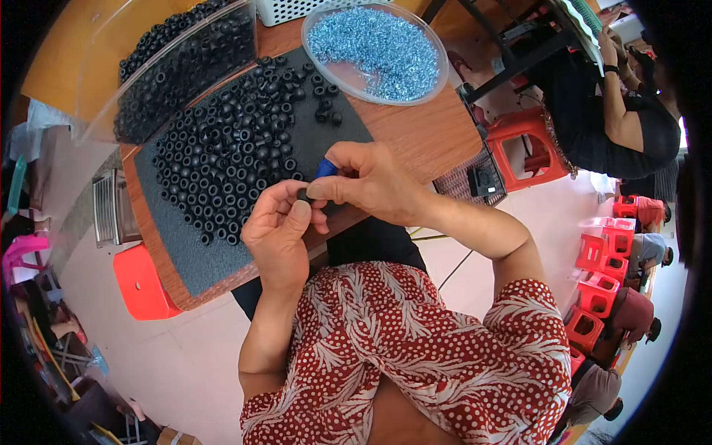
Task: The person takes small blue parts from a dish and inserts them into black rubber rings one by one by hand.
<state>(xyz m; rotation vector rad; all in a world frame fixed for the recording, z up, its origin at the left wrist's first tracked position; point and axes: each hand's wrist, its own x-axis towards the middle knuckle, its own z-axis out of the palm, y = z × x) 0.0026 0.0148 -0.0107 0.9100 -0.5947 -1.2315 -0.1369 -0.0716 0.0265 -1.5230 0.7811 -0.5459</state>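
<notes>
My left hand [278, 230] pinches a small black ring-shaped piece [302, 195] between thumb and fingertips, over the near edge of the table. Meeting it from the right, my right hand [374, 182] is closed round a blue tool or handle [325, 169], only part of which shows. The right fingertips touch the black piece, and what lies between them is hidden. Just beyond my hands, many loose black ring-shaped pieces [230, 148] are spread over a dark grey mat [200, 263].
A clear plastic bin [248, 44] of more black pieces stands at the far left. At the far right of the wooden table [415, 137] sits a round tray [445, 70] of small shiny blue parts. Red stools [141, 285] and a person in black [586, 126] are nearby.
</notes>
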